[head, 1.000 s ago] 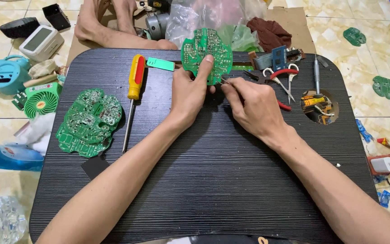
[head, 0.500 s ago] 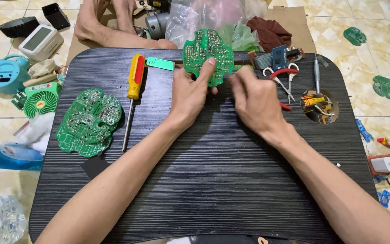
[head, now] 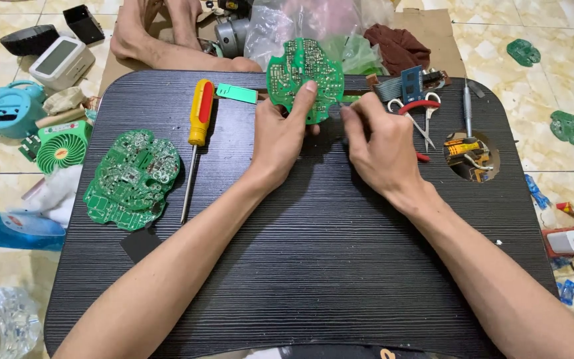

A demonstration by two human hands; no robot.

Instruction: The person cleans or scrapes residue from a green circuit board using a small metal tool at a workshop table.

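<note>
Fingers (head: 307, 93) of the left hand (head: 280, 136) gripped a stiff, light, probably fragile green circuit board (head: 303, 73) by its edge, right hand (head: 380, 143) pinching something unclear beside it.

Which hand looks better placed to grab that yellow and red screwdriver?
The left hand, probably, though it holds the upright green circuit board. The screwdriver lies on its side of the black table; the right hand would have to cross over.

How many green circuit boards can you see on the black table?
2: one green circuit board held upright in the left hand at the table's far edge, another lying flat at the table's left side.
</note>
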